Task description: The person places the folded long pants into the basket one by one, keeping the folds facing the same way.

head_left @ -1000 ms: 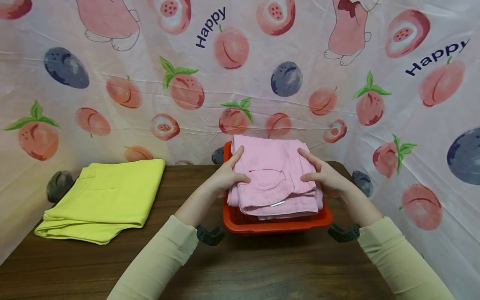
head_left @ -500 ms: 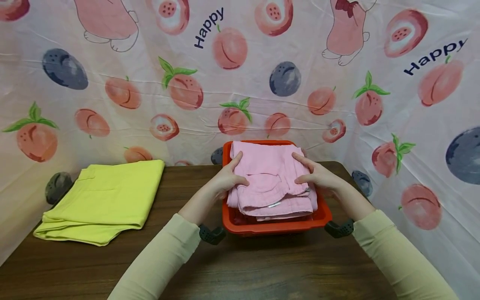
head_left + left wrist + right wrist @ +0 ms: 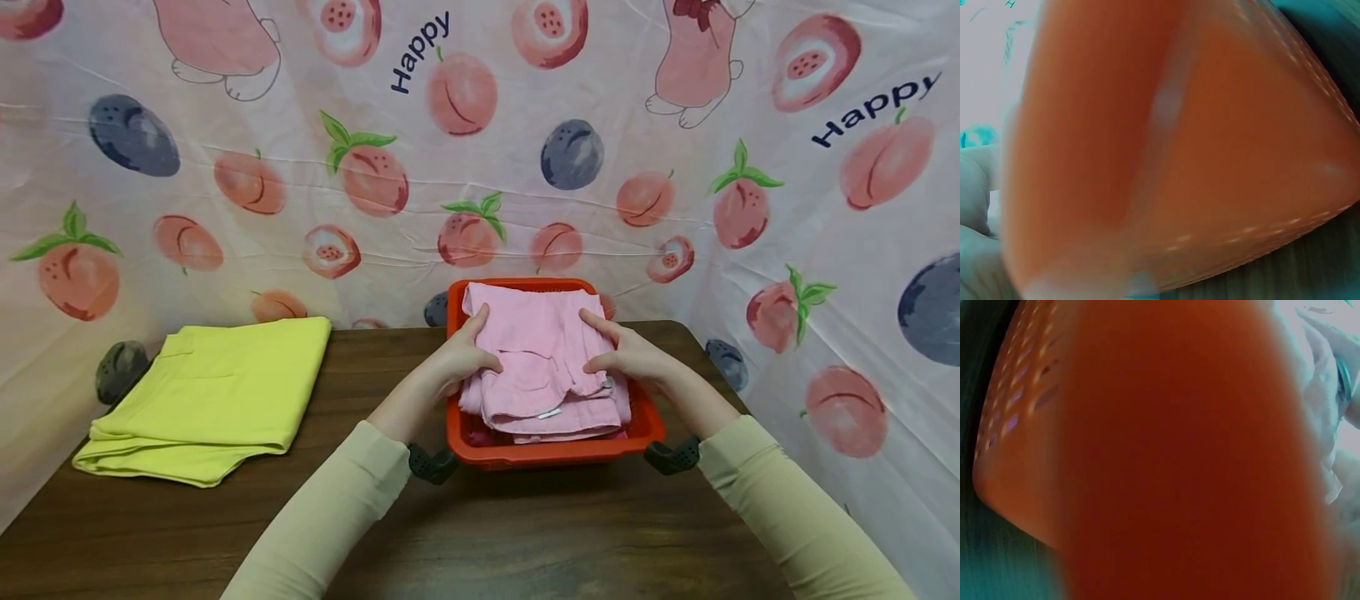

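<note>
Pink clothes point(image 3: 534, 362) between fingers point(image 3: 472, 323) show clearly only in head view.

Pale pink cloth wall point(image 3: 510, 50) w/ peach prints point(image 3: 461, 94) fills upper half; dk brown wood table point(image 3: 570, 533) across btm, soft shine lower rt

Left hand point(image 3: 459, 354): we grip with it, index finger and thumb in sight and parted, the remaining fingers hidden.
Right hand point(image 3: 636, 357): we mirror that grip, index finger above thumb in the head view, both pointing inward.
Left arm point(image 3: 322, 508): we reach it forward and inward, pale sleeve ending short of the bare wrist.
Right arm point(image 3: 795, 500): we angle it forward and inward too, sleeved alike, wrist bare.
</note>
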{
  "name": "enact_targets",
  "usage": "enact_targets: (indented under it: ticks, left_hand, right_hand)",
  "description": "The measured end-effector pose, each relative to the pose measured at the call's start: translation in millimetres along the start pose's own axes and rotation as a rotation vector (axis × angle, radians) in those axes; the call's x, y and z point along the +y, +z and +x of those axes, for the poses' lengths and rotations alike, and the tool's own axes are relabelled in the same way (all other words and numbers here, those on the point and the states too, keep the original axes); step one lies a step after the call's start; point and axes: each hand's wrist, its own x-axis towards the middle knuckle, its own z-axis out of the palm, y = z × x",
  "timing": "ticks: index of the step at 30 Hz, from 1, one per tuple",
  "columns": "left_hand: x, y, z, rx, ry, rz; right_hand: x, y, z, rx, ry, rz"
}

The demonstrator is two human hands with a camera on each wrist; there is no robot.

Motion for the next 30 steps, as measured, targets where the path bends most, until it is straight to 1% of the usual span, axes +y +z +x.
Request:
enact_targets:
  ticks: [3, 6, 8, 10, 12, 17, 22, 24, 25, 27, 30]
  left_hand:
    - [2.1, 1.8, 0.0, 0.007, -0.024, 0.057]
    - [4.1, 4.0, -0.4, 0.015, -0.045, 0.127]
    - [4.9, 5.3, -0.1, 0.018, -0.058, 0.162]
    - [5.0, 6.6, 0.3, 0.019, -0.06, 0.191]
    - [4.6, 8.4, 0.4, 0.018, -0.057, 0.241]
    - [6.5, 15.1, -4.6, 0.015, -0.062, 0.418]
    - [7.5, 19.7, -6.3, 0.022, -0.072, 0.528]
    - [6.7, 21.6, -5.7, 0.027, -0.072, 0.59]
    - [5.7, 22.8, -5.2, 0.025, -0.073, 0.626]
    - [3.8, 25.9, -4.8, 0.022, -0.059, 0.726]
    - [0.3, 31.2, -5.3, 0.024, -0.051, 0.847]
  right_hand:
    - [-2.0, 1.8, 0.8, 0.011, 0.008, -0.097]
    - [-4.0, 4.1, 1.7, 0.018, 0.008, -0.17]
    - [-5.0, 5.4, 1.9, 0.022, 0.006, -0.199]
    - [-4.9, 6.1, 2.6, 0.023, -0.005, -0.214]
    - [-4.6, 6.4, 2.8, 0.019, -0.017, -0.227]
    - [-3.9, 7.5, 2.8, -0.007, -0.036, -0.268]
    - [-3.5, 9.3, 4.2, -0.01, -0.011, -0.291]
    - [-3.0, 10.4, 5.3, -0.004, -0.003, -0.305]
    - [-2.9, 11.0, 5.7, 0.0, -0.001, -0.32]
    - [-2.7, 12.6, 6.9, 0.01, -0.005, -0.369]
    - [-2.7, 14.7, 8.4, 0.014, -0.037, -0.443]
